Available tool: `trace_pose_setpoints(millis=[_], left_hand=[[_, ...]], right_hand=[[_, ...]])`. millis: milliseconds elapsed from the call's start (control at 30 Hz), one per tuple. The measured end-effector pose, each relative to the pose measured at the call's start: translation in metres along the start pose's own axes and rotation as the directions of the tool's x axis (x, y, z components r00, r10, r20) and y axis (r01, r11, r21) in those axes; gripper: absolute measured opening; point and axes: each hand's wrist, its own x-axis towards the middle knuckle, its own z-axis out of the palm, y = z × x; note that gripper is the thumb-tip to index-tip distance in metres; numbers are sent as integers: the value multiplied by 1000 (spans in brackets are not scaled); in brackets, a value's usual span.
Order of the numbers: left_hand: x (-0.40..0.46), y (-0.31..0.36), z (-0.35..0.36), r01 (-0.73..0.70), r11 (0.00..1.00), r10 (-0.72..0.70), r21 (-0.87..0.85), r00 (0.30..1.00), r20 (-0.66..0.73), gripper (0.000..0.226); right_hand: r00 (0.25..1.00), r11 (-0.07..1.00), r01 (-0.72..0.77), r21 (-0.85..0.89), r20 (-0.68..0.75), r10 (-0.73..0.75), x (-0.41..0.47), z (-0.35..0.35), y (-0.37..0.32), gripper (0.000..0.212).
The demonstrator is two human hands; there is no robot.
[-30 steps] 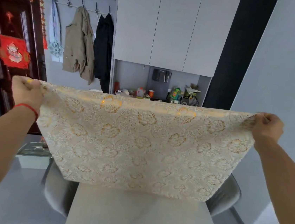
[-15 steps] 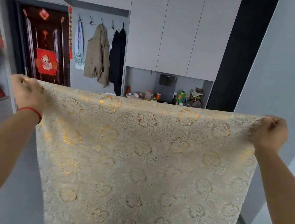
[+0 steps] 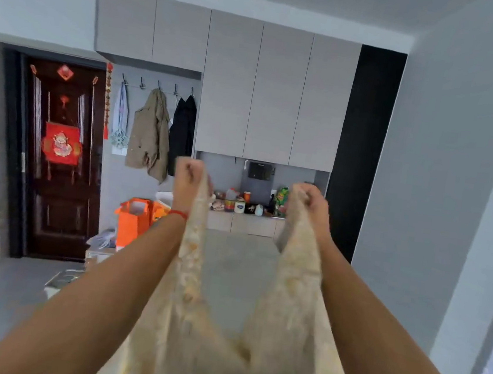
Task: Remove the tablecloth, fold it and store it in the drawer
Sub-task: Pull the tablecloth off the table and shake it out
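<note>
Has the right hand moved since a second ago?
Yes. The right hand swung inward toward the left hand, now in front of the counter shelf.

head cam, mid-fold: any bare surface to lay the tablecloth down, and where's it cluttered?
Free: the grey tabletop showing between the two hanging halves of the tablecloth, ahead of the left hand and right hand. Crowded: the counter niche packed with bottles and jars, and the floor by the orange bags.
</note>
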Motion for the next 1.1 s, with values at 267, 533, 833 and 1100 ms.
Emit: trace_pose_setpoints(millis=[267,533,833,1100], left_hand=[[-24,22,58,-99,990,49,96,904,425,7],[-21,14,53,123,979,-40,-163,898,437,5],[-21,3,53,244,933,-84,-263,862,500,17],[-28,-10,61,326,917,-121,-228,773,623,14]], right_hand=[[929,970,211,-120,335,-161,-16,28,-37,15],[914,985,169,18,372,-164,-9,36,-38,24],[852,996,82,-24,520,-58,3,32,-36,20],[862,931,13,-366,475,175,16,16,-16,52]])
